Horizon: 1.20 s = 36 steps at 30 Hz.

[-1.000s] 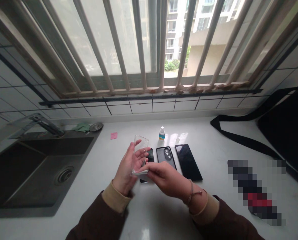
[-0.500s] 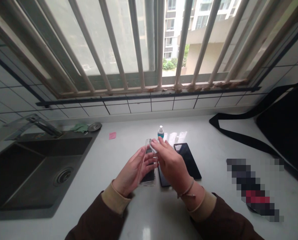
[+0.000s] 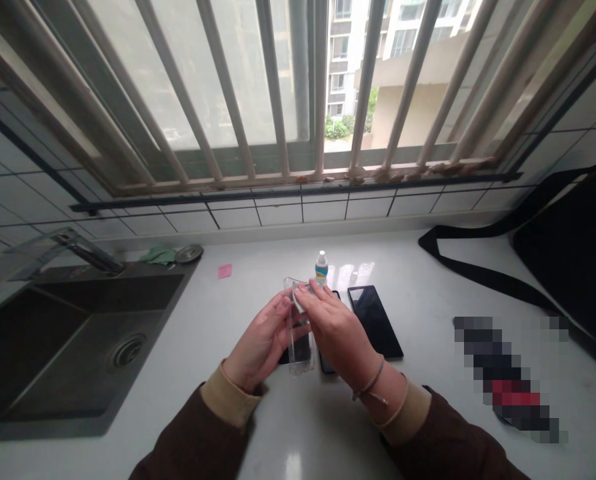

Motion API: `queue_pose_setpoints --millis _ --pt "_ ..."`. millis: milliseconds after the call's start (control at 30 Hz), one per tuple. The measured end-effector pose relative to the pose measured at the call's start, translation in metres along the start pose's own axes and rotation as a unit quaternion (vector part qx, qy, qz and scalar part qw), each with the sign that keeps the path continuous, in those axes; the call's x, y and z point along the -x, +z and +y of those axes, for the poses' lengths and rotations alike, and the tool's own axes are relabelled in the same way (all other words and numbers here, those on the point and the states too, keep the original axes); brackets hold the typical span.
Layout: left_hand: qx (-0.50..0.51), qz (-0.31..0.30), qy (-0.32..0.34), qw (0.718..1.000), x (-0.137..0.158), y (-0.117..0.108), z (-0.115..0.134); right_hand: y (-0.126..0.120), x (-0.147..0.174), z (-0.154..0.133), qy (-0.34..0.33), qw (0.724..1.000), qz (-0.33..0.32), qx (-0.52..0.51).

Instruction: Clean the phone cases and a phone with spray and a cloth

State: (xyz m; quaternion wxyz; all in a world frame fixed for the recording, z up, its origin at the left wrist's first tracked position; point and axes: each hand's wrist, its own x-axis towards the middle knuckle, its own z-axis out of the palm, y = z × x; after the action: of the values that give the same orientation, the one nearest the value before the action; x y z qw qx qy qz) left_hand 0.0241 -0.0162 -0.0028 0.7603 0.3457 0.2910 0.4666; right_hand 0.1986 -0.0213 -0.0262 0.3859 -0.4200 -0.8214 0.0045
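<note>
Clear case [image 3: 300, 345] in cupped left hand's [image 3: 259, 341] grip, white cloth [image 3: 297, 299] in slanted right hand's [image 3: 340, 327]

The case [image 3: 301, 345], clear and colourless with glinting edges, is held in midair, tilted, its long sides running toward the viewer, and a thin white wipe [image 3: 298, 303], partly hidden, is at its far end.

On the countertop [image 3: 281, 427], a phone [image 3: 285, 358] lies beneath the phone case [image 3: 301, 367] between your left hand [image 3: 259, 340] and right hand [image 3: 341, 327] — a bottle [image 3: 321, 268] behind them, a flat device [image 3: 378, 325] to their right, a note [image 3: 225, 271] left of the bottle — with the sink [image 3: 85, 380] far left and a bag [image 3: 573, 240] far right
</note>
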Motion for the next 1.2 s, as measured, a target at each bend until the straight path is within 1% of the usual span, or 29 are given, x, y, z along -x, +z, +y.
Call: queue_pose_setpoints --millis 100,233,333,533,667,767,867,1000,1100,1200 --pt "-0.023 -0.003 0.009 1.000 0.000 0.001 0.001 0.001 0.001 -0.001 0.009 1.000 0.002 0.014" --pt "-0.053 0.009 0.025 0.998 -0.001 0.001 -0.001 0.000 0.000 0.000 0.021 0.999 -0.006 0.025" --pt "-0.074 0.019 0.039 0.996 0.000 0.000 -0.003 -0.001 -0.001 0.002 0.012 1.000 -0.015 0.016" --pt "-0.036 0.075 0.066 0.994 -0.001 0.001 0.000 -0.003 -0.001 0.000 -0.017 0.998 -0.045 -0.028" --pt "-0.005 0.104 0.114 0.988 -0.005 -0.003 0.005 -0.004 -0.001 -0.006 -0.036 0.994 -0.068 -0.073" --pt "0.003 0.130 0.145 0.981 -0.007 -0.007 0.007 -0.004 0.001 -0.008 -0.036 0.992 -0.072 -0.093" --pt "0.009 0.151 0.170 0.974 -0.009 -0.010 0.008 -0.004 0.002 -0.009 -0.019 0.991 -0.060 -0.117" --pt "0.010 0.162 0.182 0.970 -0.009 -0.008 0.008 -0.008 0.001 -0.011 0.030 0.982 -0.051 -0.178" --pt "0.011 0.159 0.181 0.970 -0.009 -0.007 0.007 -0.014 -0.003 -0.015 0.082 0.968 -0.051 -0.230" --pt "0.013 0.157 0.180 0.971 -0.010 -0.008 0.004 -0.020 -0.006 -0.019 0.133 0.950 -0.070 -0.275"
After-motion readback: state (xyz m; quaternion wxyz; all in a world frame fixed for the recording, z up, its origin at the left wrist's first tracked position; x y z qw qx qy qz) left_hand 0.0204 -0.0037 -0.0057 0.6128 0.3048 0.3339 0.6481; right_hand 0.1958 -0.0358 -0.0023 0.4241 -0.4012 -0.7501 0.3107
